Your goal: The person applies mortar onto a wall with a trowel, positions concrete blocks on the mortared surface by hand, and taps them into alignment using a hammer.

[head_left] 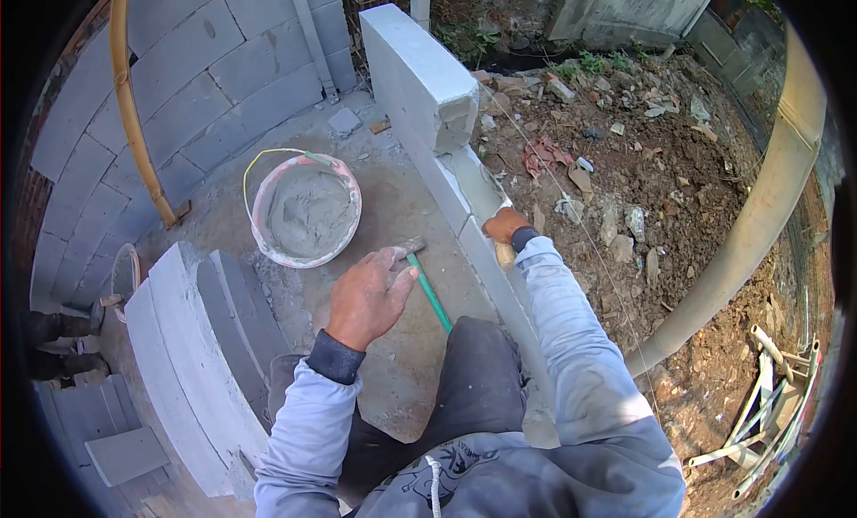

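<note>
My right hand [506,225] is closed around a wooden handle [505,255] at the wall's top edge, beside a strip of wet grey mortar [474,184]. The tool's working end is hidden. A pale block [420,67] stands on the wall just beyond the mortar. My left hand [370,295] hangs over the floor with nothing in it, its fingers apart and slightly bent. Below and beside it lies a hammer with a green handle [430,293], its head near my fingertips. Behind that hand stands a bucket [355,216] of grey mortar.
Stacked blocks [192,357] stand at the left, near another person's legs [67,344]. A taut string crosses the rubble [625,188] beyond the wall. A thick bamboo pole [750,241] slants at the right; a thinner one [134,107] leans at the left.
</note>
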A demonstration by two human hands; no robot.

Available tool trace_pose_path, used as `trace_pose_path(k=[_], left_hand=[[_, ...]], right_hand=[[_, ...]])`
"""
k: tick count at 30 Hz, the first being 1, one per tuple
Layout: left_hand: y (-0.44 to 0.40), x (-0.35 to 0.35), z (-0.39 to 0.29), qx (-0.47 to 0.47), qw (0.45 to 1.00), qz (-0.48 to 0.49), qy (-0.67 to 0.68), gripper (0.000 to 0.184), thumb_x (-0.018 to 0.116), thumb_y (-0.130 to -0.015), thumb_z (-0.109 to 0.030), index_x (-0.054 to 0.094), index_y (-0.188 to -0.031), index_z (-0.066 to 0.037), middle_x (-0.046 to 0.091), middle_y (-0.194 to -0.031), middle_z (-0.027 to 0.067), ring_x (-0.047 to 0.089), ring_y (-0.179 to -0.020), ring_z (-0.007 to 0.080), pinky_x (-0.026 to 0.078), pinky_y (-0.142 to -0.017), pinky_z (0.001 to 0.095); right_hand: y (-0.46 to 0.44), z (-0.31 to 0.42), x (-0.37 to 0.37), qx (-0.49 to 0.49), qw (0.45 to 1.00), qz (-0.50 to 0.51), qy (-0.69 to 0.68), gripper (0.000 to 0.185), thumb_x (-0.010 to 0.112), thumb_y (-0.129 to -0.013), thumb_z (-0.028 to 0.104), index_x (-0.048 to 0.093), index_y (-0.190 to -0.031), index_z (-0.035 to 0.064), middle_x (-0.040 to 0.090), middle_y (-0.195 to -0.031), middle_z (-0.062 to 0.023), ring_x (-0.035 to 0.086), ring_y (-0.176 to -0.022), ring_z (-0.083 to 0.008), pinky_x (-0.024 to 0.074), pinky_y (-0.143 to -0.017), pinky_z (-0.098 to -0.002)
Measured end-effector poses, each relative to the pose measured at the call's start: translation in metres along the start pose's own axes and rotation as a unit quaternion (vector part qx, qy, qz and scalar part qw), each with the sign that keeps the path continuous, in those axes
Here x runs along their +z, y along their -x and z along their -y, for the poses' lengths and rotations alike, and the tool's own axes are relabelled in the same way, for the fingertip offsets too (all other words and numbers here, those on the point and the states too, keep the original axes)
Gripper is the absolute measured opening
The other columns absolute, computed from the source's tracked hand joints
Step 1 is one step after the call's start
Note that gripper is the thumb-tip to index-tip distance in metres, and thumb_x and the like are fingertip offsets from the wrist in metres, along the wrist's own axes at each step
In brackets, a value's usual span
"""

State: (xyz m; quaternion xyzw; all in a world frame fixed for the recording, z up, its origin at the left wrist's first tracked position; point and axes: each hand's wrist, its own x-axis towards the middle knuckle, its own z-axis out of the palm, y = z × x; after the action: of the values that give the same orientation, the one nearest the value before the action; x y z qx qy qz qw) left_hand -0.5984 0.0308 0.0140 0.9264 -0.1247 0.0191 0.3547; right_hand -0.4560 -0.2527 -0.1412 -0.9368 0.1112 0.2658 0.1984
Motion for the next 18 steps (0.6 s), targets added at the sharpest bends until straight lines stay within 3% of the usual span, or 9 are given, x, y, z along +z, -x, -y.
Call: trace_pose_path(k=[5,7,9,10,12,13,16,18], left_hand=[[-0.003,0.003,-0.006,0.011,1.0,0.014,-0.004,0.031,0.063,-0.085,-0.025,0.063,-0.106,-0.003,0.065,-0.084,0.0127,0.061,-0.066,0.0282,0.047,-0.061,0.0376],[0.0,0.003,-0.006,0.006,1.0,0.015,-0.005,0.03,0.063,-0.085,-0.025,0.063,-0.106,-0.003,0.065,-0.084,0.0128,0.061,-0.067,0.0288,0.047,-0.061,0.038],[-0.001,0.003,-0.004,0.009,1.0,0.007,0.001,0.031,0.063,-0.085,-0.026,0.063,-0.106,-0.004,0.065,-0.085,0.0129,0.061,-0.067,0.0292,0.047,-0.061,0.0383],[-0.003,0.001,-0.003,-0.001,1.0,0.013,0.006,0.032,0.063,-0.085,-0.028,0.063,-0.107,-0.005,0.065,-0.087,0.0134,0.062,-0.072,0.0306,0.048,-0.063,0.0398],[-0.002,-0.003,-0.004,-0.019,0.999,0.031,0.014,0.034,0.062,-0.086,-0.031,0.063,-0.109,-0.006,0.066,-0.092,0.0142,0.064,-0.082,0.0335,0.05,-0.068,0.0428],[-0.002,-0.002,-0.003,-0.008,1.0,0.021,0.014,0.033,0.062,-0.086,-0.03,0.063,-0.108,-0.005,0.066,-0.089,0.0138,0.063,-0.077,0.0323,0.049,-0.065,0.0415],[-0.003,0.0,-0.002,0.014,1.0,0.013,0.007,0.031,0.063,-0.085,-0.027,0.063,-0.105,-0.003,0.065,-0.085,0.0132,0.061,-0.066,0.0301,0.046,-0.06,0.0387],[-0.003,0.001,-0.004,0.004,1.0,0.029,0.001,0.031,0.064,-0.085,-0.027,0.063,-0.105,-0.003,0.065,-0.085,0.0136,0.061,-0.066,0.0303,0.046,-0.06,0.0387]], right_hand=[[0.006,-0.002,-0.032,0.018,0.995,0.08,0.059,0.047,0.063,-0.063,0.031,0.07,-0.096,-0.0006,0.064,-0.108,-0.0254,0.063,-0.102,-0.0353,0.0481,-0.087,-0.0407],[-0.001,-0.024,-0.022,0.01,0.999,0.011,0.043,0.048,0.066,-0.062,0.034,0.07,-0.094,-0.0021,0.065,-0.106,-0.0252,0.063,-0.099,-0.0367,0.0488,-0.085,-0.0396],[0.008,-0.041,-0.014,0.012,0.997,-0.068,-0.021,0.05,0.067,-0.062,0.035,0.07,-0.095,-0.0026,0.064,-0.106,-0.027,0.063,-0.1,-0.0381,0.049,-0.085,-0.0383],[0.027,-0.044,-0.013,0.033,0.985,-0.104,-0.135,0.045,0.068,-0.07,0.032,0.066,-0.098,-0.004,0.067,-0.095,-0.0244,0.067,-0.084,-0.0355,0.0527,-0.07,-0.039],[0.066,-0.044,-0.011,0.01,0.914,-0.057,-0.401,0.037,0.065,-0.076,0.027,0.062,-0.098,-0.0019,0.065,-0.084,-0.0183,0.065,-0.07,-0.0293,0.0522,-0.058,-0.038],[0.077,-0.044,-0.009,-0.003,0.851,-0.035,-0.524,0.032,0.064,-0.079,0.025,0.06,-0.098,-0.0009,0.064,-0.079,-0.0153,0.065,-0.063,-0.0262,0.052,-0.053,-0.0375],[0.085,-0.045,0.006,0.04,0.88,-0.094,-0.464,0.026,0.06,-0.087,0.026,0.054,-0.099,0.0033,0.057,-0.073,-0.0077,0.057,-0.051,-0.0171,0.0481,-0.041,-0.0341],[0.088,-0.036,0.005,0.071,0.837,-0.055,-0.54,0.032,0.061,-0.088,0.032,0.053,-0.101,0.0032,0.057,-0.076,-0.0086,0.057,-0.051,-0.0184,0.0491,-0.042,-0.0349]])
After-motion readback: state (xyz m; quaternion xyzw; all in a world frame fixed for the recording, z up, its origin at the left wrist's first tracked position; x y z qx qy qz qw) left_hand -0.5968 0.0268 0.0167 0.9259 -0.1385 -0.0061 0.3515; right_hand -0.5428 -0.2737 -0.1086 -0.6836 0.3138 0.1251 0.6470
